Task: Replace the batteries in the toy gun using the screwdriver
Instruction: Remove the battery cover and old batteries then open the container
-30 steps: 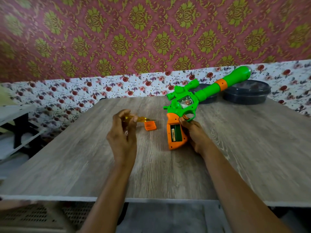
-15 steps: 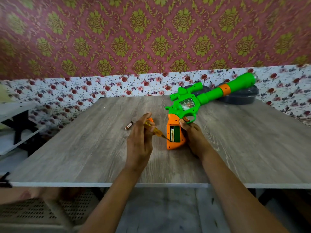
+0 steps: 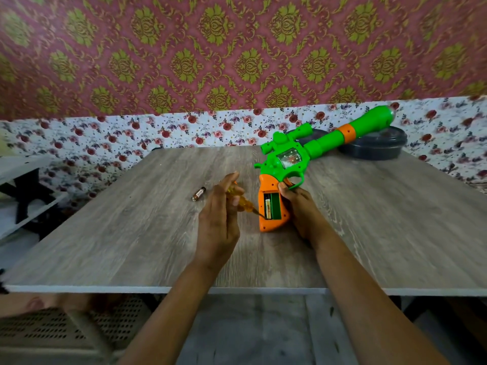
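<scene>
My left hand (image 3: 218, 219) gripped the screwdriver (image 3: 243, 202), its tip slanting right to the near end of the battery (image 3: 268, 206) lying lengthwise in the open grip of the gun (image 3: 290, 159), which my right hand (image 3: 300, 206) clasped on the table (image 3: 131, 233).

Before you lies a grey wood-grain table (image 3: 126, 233) with a pale front edge. A dark round container (image 3: 376, 150) sits at its far right. Behind it, damask wallpaper (image 3: 237, 54) tops a rose-print band (image 3: 118, 133). A white shelf (image 3: 21, 167) stands to your left.
</scene>
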Tool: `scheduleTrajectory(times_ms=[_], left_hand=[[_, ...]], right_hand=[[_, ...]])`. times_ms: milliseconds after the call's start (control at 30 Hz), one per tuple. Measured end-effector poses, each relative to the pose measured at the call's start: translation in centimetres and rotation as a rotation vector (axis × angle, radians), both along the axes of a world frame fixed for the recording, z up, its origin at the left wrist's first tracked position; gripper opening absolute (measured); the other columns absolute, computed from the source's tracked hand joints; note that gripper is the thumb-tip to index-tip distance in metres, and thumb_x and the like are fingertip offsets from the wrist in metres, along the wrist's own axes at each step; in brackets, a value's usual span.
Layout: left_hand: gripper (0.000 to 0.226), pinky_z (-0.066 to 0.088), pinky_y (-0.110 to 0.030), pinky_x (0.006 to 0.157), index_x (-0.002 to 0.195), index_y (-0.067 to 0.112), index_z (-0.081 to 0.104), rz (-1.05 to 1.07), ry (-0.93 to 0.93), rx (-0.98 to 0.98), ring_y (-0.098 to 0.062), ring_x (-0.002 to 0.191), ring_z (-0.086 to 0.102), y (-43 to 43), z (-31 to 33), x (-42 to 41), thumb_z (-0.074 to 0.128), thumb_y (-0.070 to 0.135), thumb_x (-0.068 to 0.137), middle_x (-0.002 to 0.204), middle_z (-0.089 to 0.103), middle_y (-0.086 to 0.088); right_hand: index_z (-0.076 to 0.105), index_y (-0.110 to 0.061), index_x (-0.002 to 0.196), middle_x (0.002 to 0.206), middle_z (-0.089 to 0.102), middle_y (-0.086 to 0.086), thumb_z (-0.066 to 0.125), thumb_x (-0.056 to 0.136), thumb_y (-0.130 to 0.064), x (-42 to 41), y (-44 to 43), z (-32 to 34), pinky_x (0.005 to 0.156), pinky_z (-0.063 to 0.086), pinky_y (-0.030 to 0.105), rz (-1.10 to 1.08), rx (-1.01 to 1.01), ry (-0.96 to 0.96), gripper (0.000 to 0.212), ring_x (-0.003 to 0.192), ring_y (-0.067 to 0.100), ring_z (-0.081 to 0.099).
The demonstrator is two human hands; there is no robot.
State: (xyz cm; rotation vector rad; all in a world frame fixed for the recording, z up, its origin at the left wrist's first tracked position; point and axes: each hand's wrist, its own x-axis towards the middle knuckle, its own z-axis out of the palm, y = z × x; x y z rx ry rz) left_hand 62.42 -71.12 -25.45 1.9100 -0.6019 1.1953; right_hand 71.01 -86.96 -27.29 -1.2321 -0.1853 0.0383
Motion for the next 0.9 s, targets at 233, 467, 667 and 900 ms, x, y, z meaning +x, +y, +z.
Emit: scheduleTrajectory(times_ms=[233,467,667,900], left_hand=[[0.026,0.043,-0.014,0.064,0.117,0.021,0.044,-0.108,0.012,0.342,-0.009,0.078,0.056,-0.9,-0.4,-0.6,0.047,0.017,0.091,0.109,0.057,0.002],[0.036,0.053,-0.026,0.051,0.112,0.025,0.043,0.016,-0.237,0.796,-0.021,0.081,0.066,-0.9,-0.8,-1.1,0.058,0.012,0.082,0.113,0.06,-0.008],[0.027,0.051,-0.023,0.059,0.112,0.026,0.043,0.037,-0.358,0.727,-0.017,0.086,0.061,-0.7,-0.8,-1.3,0.055,0.015,0.09,0.113,0.058,-0.008],[0.046,0.051,-0.021,0.083,0.136,0.023,0.018,0.004,-0.013,-0.194,-0.012,0.093,0.061,0.2,-0.2,0.3,0.039,0.014,0.096,0.103,0.06,-0.002]], right_hand=[[0.06,-0.003,0.113,0.101,0.069,0.013,0.048,0.095,-0.019,0.4,-0.2,-0.1,0.08,0.055,0.037,0.001,0.041,0.003,0.027,0.088,0.022,0.067],[0.065,-0.009,0.092,0.086,0.068,0.008,0.051,0.093,-0.014,0.7,0.3,-0.1,0.082,0.052,0.039,-0.096,0.092,0.03,0.014,0.074,0.016,0.065],[0.062,-0.004,0.102,0.088,0.066,0.009,0.052,0.092,-0.013,0.9,0.3,0.0,0.081,0.052,0.039,-0.131,0.133,0.089,0.017,0.076,0.017,0.064],[0.065,-0.011,0.095,0.077,0.072,0.0,0.052,0.092,-0.013,0.7,0.1,-0.1,0.079,0.054,0.038,-0.067,0.082,0.032,0.013,0.069,0.01,0.068]])
